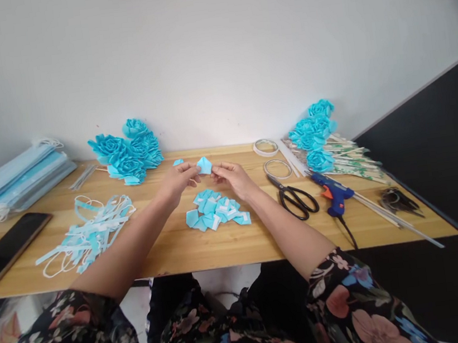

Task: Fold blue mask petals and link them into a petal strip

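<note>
Between my two hands is a small folded blue petal (204, 165) with a pointed top. My left hand (182, 178) pinches its left edge, and my right hand (228, 176) pinches the right edge. Just below, on the wooden table, lies a pile of folded blue petals (216, 211), some with white strips on them. Another small blue piece (177, 162) lies flat behind my left hand.
At left are face masks (22, 176), a phone (9, 248), cut mask strips with ear loops (88, 229) and blue flowers (129, 151). At right are tape rolls (266, 148), black scissors (295, 196), a glue gun (335, 194), pliers (399, 201) and more blue flowers (314, 132).
</note>
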`<state>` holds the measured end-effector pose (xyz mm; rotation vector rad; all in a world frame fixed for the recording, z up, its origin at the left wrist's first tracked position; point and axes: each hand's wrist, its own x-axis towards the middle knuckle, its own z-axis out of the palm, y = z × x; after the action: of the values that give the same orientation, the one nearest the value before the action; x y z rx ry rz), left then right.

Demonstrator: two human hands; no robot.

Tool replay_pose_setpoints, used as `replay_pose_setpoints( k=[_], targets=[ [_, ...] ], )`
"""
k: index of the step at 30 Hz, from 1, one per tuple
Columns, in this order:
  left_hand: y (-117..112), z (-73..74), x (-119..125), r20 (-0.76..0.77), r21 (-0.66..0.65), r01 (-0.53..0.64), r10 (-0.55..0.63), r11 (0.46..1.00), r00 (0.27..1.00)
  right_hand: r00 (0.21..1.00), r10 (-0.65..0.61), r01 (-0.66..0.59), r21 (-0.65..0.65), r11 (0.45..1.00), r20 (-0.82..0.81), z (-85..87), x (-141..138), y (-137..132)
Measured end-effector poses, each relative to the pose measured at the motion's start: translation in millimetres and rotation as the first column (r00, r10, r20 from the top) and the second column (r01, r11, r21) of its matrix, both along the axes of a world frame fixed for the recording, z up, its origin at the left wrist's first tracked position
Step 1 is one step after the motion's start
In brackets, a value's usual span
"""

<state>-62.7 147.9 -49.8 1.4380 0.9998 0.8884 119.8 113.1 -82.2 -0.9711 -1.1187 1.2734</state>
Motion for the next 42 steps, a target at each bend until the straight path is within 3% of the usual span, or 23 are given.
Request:
replay_pose_setpoints(
  k=[3,7,15,19,21,24,29,35,42],
  targets=[
    [3,-0.7,-1,-0.075,0.022,0.036,-0.034,0.999,0.997,1.000,-0.004,0.004,0.010,1.000,0.006,3.3,11,3],
    [0,-0.3,-2,-0.192,0.073,0.123,-0.107,0.990,0.976,0.983,-0.007,-0.004,0.062,0.998,0.181,7.7,20,4],
    [-2,3.8,3,-0.345,0.209,0.168,-0.088,0.963,0.934,0.939,-0.014,-0.029,0.119,0.992,0.343,4.9,18,6],
    [13,3.9,-6,-0.440,0.385,0.081,0.106,0.919,0.892,0.971,-0.126,0.108,0.100,0.989,0.204,3.2,24,11],
    [20,-1.1,-13,-0.529,0.531,0.080,0.257,0.844,0.809,0.975,-0.183,0.179,0.039,0.983,0.127,1.7,28,13],
    [27,-15.0,-20,-0.637,0.654,0.210,0.379,0.727,0.671,0.969,-0.236,0.238,-0.036,0.971,0.068,-1.1,33,15],
    [28,-35.4,-20,-0.742,0.633,0.358,0.404,0.687,0.535,0.962,-0.267,0.270,-0.050,0.962,0.060,-4.3,37,17],
    [29,-37.8,-15,-0.826,0.541,0.437,0.357,0.718,0.436,0.963,-0.257,0.263,-0.067,0.963,0.082,-6.6,37,19],
    [26,-40.6,-11,-0.855,0.492,0.432,0.323,0.756,0.406,0.969,-0.159,0.182,-0.110,0.977,0.192,-4.9,40,19]
  ],
)
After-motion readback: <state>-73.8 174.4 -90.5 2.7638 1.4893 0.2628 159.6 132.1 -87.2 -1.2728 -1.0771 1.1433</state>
